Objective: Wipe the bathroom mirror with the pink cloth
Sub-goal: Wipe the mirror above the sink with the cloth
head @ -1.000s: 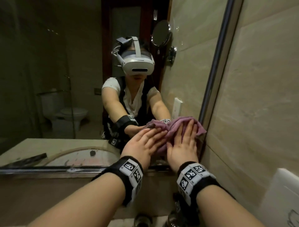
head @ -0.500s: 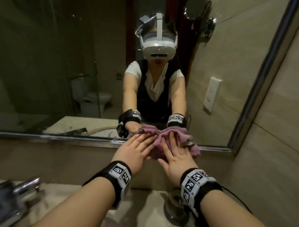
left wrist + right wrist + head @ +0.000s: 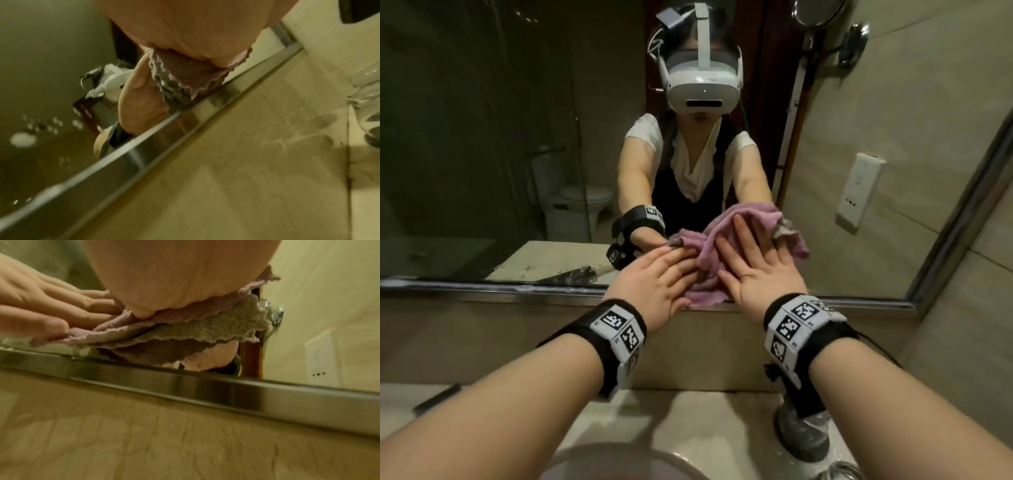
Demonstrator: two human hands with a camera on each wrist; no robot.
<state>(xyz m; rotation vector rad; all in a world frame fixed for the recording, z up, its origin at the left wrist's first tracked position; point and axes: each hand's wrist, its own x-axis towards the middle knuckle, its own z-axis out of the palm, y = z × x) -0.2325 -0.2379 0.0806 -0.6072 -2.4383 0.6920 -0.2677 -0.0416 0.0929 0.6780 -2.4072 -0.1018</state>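
The pink cloth (image 3: 705,287), crumpled with a grey underside, lies flat against the mirror (image 3: 482,137) just above its metal bottom frame (image 3: 482,286). My left hand (image 3: 661,277) presses the cloth's left part with straight fingers. My right hand (image 3: 756,267) presses its right part, fingers spread and straight. In the left wrist view the cloth (image 3: 185,73) bunches under my palm (image 3: 185,24) beside the frame (image 3: 144,146). The right wrist view shows the cloth (image 3: 185,326) under my right palm (image 3: 174,272), with the left hand's fingers (image 3: 61,309) on its edge.
The mirror's right frame (image 3: 962,212) runs up diagonally beside a tiled wall (image 3: 983,325). Below are the stone counter (image 3: 688,421), a basin rim (image 3: 626,459) and a glass (image 3: 804,435) near my right wrist. A round wall mirror and a socket show as reflections.
Both hands and the cloth have slid left along the mirror's bottom edge, away from the right corner. The hands' flat press on the cloth is the same.
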